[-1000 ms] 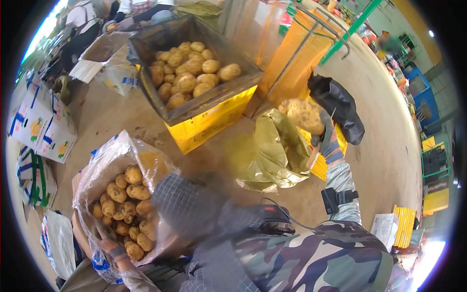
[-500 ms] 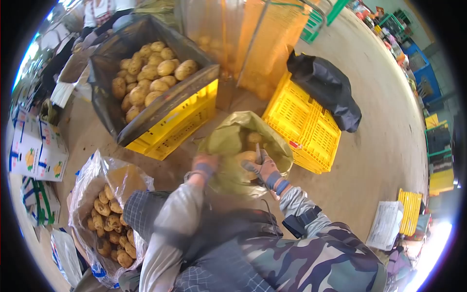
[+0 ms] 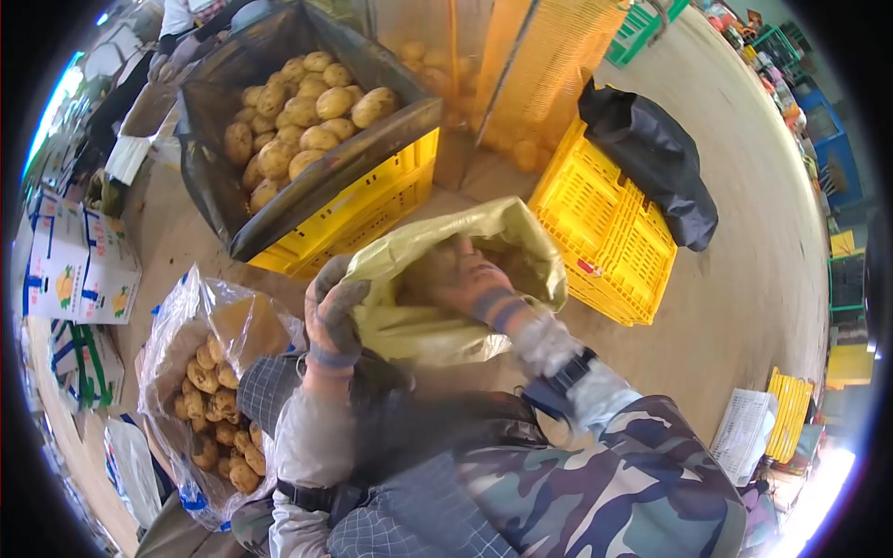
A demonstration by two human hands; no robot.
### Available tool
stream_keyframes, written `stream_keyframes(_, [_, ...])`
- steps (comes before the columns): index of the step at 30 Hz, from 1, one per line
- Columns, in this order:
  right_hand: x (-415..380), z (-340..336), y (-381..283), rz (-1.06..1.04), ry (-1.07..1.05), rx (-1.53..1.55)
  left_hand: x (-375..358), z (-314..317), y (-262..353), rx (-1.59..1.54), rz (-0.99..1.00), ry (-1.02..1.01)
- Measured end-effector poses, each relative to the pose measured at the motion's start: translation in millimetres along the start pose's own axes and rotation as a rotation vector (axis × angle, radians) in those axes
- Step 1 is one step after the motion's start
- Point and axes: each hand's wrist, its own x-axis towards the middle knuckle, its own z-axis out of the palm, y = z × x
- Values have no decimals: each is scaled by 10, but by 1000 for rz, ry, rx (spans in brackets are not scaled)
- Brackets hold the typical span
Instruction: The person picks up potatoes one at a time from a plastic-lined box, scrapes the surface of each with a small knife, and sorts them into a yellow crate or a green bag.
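The lined crate of potatoes (image 3: 298, 121) is the biggest thing here, and everything else sits around it. Just to its right an upturned yellow crate (image 3: 609, 232) lies on the floor with a black bag (image 3: 656, 158) slumped over its far corner. Below the lined crate, on the near left, a clear plastic sack (image 3: 209, 391) stands open, part full of potatoes.

The olive-yellow sack (image 3: 465, 288) lies between the lined crate and the person's knees, its mouth lifted toward the camera. It is thin, limp plastic film, so it will likely crumple, sag and slip under a loose grip; with potatoes inside it would be bottom-heavy. The rolled rim looks the soundest place to hold, gathered in a full fist rather than pinched.

The gloved left hand (image 3: 333, 307) is clenched on the sack's left rim, holding it up. The right hand (image 3: 465, 274) is plunged into the mouth, motion-blurred; I cannot tell whether it grips anything.
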Motion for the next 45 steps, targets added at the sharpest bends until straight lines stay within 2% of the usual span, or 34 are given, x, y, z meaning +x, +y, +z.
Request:
stream_keyframes(2, [192,68,-155,73,-116,-69,31,-30,7,-84,-47,4])
stream_keyframes(3, [292,50,-148,76,-164,-99,38,-79,2,-48,30,-39])
stream_keyframes(7, [503,165,-81,47,-422,-252,57,-247,21,52,-10,32])
stream_keyframes(8, [319,3,-166,50,-309,-185,68,-317,-27,96,7,27])
stream_keyframes(9, [135,-267,-338,-72,-337,-168,70,-333,-111,118,-58,159])
stream_keyframes(10, [-50,-247,-189,-112,-216,-183,121,-418,-133,313,-55,71])
stream_keyframes(11, [-149,-397,-258,-33,-338,-290,40,-316,-26,284,-58,110])
stream_keyframes(12, [-247,-550,-321,34,-469,-405,56,-383,-57,548,48,82])
stream_keyframes(13, [-340,-617,-171,-122,-330,-317,-75,-269,229,676,-42,165])
stream_keyframes(14, [-424,-683,-18,-286,-195,-250,-1,-391,57,486,39,47])
stream_keyframes(16, [-547,-896,-117,-311,-100,322,-96,-464,132,461,209,67])
stream_keyframes(18, [-776,-1379,-940,-159,-225,775,-236,-574,375,327,320,134])
stream_keyframes(19, [-804,-1320,-1197,-372,-88,946,-270,-693,420,310,390,164])
stream_keyframes(22, [-775,-984,-2013,-459,-147,1441,-718,-1209,786,398,508,365])
stream_keyframes(24, [-787,-541,-2346,-386,-296,1342,-1116,-1741,882,567,495,503])
stream_keyframes(25, [-785,-189,-2371,-521,-311,1146,-1367,-2061,904,791,464,581])
stream_keyframes(27, [-894,177,-2484,-542,-370,947,-1965,-2721,863,862,353,783])
stream_keyframes(28, [-955,242,-2586,-435,-409,944,-2258,-3033,869,836,151,898])
stream_keyframes(29, [-988,282,-2668,-327,-441,941,-2536,-3390,856,1007,-3,943])
stream_keyframes(30, [-991,289,-2737,-303,-478,944,-2783,-3651,868,1173,-272,938])
stream_keyframes(31, [-950,273,-2826,-279,-507,949,-2958,-3814,852,1236,-540,915])
stream_keyframes(34, [-861,200,-3144,-241,-539,898,-3187,-4158,440,1484,-1067,468])
stream_keyframes(36, [-906,167,-3422,-269,-511,841,-3193,-4007,367,1441,-1069,321])
stream_keyframes(37, [-874,188,-3505,-366,-539,833,-3171,-4082,340,1464,-1040,251])
stream_keyframes(40, [-944,264,-3925,-541,-651,863,-3240,-4183,437,1248,-843,385])
stream_keyframes(41, [-981,320,-4072,-540,-737,892,-3318,-4233,452,1039,-718,538])
stream_keyframes(44, [-931,713,-4359,-507,-1052,959,-3319,-4225,369,-430,-180,699])
stream_keyframes(45, [-978,847,-4472,-532,-1016,893,-3326,-4068,435,-328,2,660])
